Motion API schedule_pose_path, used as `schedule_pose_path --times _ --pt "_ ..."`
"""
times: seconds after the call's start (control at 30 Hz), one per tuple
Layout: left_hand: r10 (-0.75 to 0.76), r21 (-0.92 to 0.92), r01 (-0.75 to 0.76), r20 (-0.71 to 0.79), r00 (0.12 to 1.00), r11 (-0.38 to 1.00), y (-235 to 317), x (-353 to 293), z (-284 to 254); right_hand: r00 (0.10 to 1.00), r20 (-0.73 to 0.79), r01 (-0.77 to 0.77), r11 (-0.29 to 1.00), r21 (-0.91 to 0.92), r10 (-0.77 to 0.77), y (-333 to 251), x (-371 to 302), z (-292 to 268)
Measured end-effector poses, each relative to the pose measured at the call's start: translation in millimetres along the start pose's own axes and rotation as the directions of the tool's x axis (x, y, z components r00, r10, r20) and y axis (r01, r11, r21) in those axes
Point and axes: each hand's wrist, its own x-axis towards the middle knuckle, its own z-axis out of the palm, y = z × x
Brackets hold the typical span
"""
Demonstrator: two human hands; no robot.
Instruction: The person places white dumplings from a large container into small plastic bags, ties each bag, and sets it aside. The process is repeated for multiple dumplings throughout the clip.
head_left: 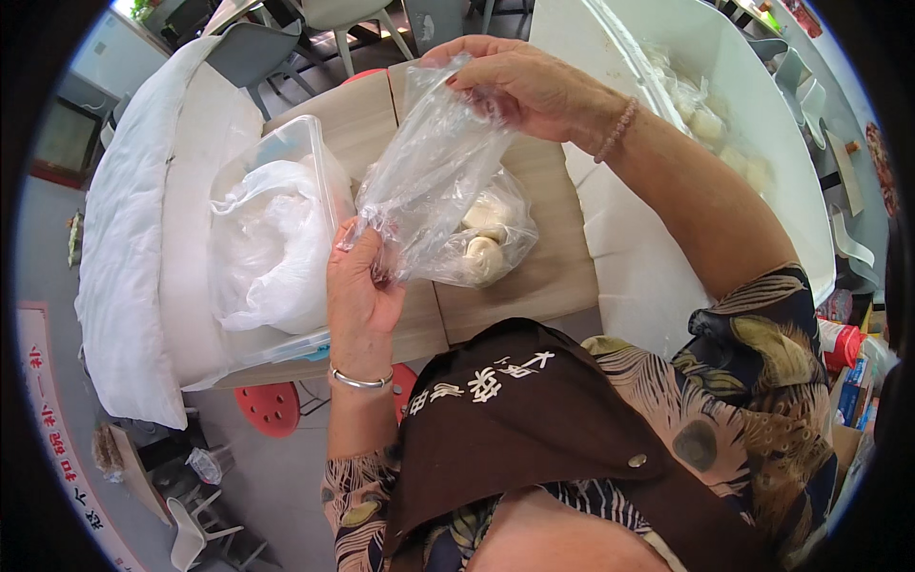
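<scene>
Buns (pixel 484 260) sit inside the bag (pixel 429 176) at twelve o'clock, seemingly bagged but not yet tied, the left hand (pixel 367 297) pinching its eight-o'clock side, the right hand (pixel 522 86) gripping plastic at one.

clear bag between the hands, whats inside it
Pale, rounded lumps show through the clear bag, at least two, toward its lower right. Folds and glare blur the rest, and the left hand covers part of it, so the full count cannot be told.
</scene>
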Motion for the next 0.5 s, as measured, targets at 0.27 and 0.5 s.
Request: schedule_pose_path --times 0.27,0.5 --pt "-0.107 0.426 0.151 -0.125 0.986 0.892 -33.6 38.5 -28.8 0.947 -0.034 -0.161 0.384 -0.909 0.319 66.9 33.5 -2.5" --pt "-0.44 0.826 0.201 0.063 0.896 0.527 -77.5 12.3 -43.9 0.859 0.326 0.335 0.048 -0.941 0.394 140.2 16.3 16.1"
